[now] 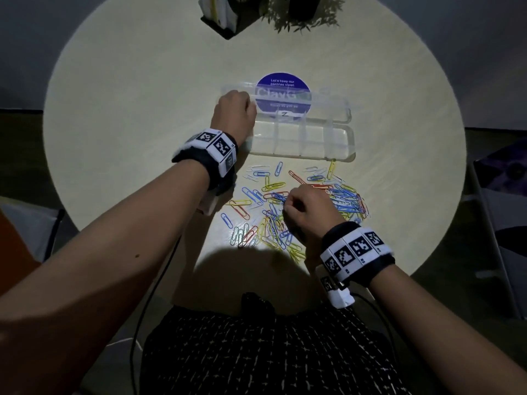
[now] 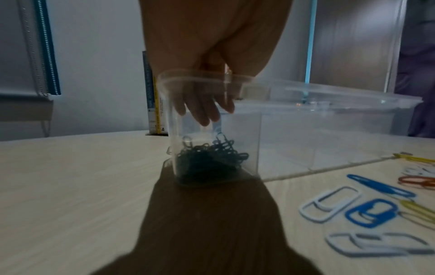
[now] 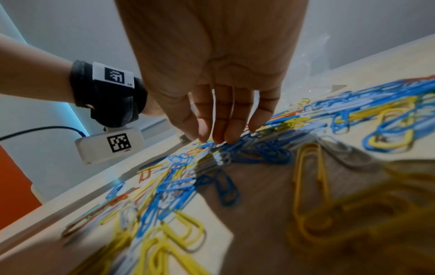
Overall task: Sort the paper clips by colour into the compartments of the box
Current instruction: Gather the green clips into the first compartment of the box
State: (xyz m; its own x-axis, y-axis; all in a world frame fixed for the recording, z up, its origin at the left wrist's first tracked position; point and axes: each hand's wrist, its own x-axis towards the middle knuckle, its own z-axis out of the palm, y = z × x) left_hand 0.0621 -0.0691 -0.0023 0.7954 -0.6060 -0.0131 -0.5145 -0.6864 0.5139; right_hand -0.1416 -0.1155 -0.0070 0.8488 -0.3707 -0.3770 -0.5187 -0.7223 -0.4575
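Head view: sticker (image 1: 283, 81) under box (image 1: 328, 143).

A round blue sticker (image 1: 283, 92) lay on the table under the clear box lid (image 1: 319, 104). Its white text read "Let's keep our pantries clean". Below it were big pale letters, maybe "Clay G", but blurred. A small white label (image 1: 284, 114) at the near edge of the lid showed one character, perhaps "Z" or "2". The wristbands (image 1: 211, 146) carried only square black-and-white code marks.

The left hand (image 1: 235, 111) hid the box's (image 1: 328, 143) end compartment; clip colours there were lost in shadow.
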